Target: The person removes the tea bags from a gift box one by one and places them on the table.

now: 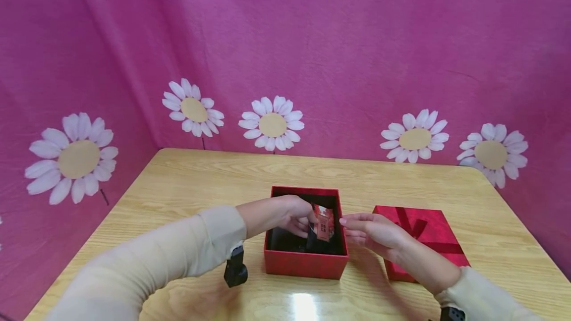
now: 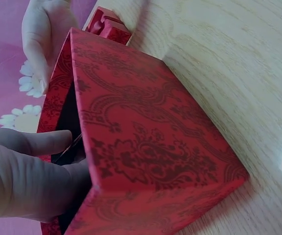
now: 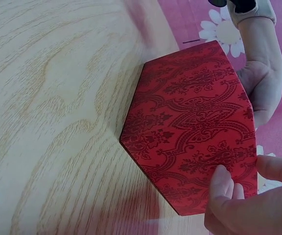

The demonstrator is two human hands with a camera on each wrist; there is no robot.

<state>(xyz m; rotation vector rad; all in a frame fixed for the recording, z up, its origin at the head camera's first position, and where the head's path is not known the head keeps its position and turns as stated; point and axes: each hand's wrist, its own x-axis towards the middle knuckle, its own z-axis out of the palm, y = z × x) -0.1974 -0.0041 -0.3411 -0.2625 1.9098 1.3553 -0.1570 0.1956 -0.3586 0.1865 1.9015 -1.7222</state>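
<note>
A red patterned gift box [image 1: 308,265] with a black inside stands without its lid on the table. My left hand [image 1: 294,214] reaches into it and, with thumb and finger, pinches the edge of a dark packet with a red picture of a house [image 1: 324,224]. In the left wrist view, the box wall [image 2: 146,127] hides the fingertips and most of the packet. Beside the box's right wall is my right hand [image 1: 374,232], its thumb right at the rim and its fingertips [image 3: 221,178] against the outer side.
The red box lid [image 1: 428,232], with a dark red ribbon and bow, lies to the right, under the right forearm in the head view. All this is on a light wooden table [image 1: 214,172]. A pink curtain [image 1: 312,53] with white daisies hangs behind and at the left.
</note>
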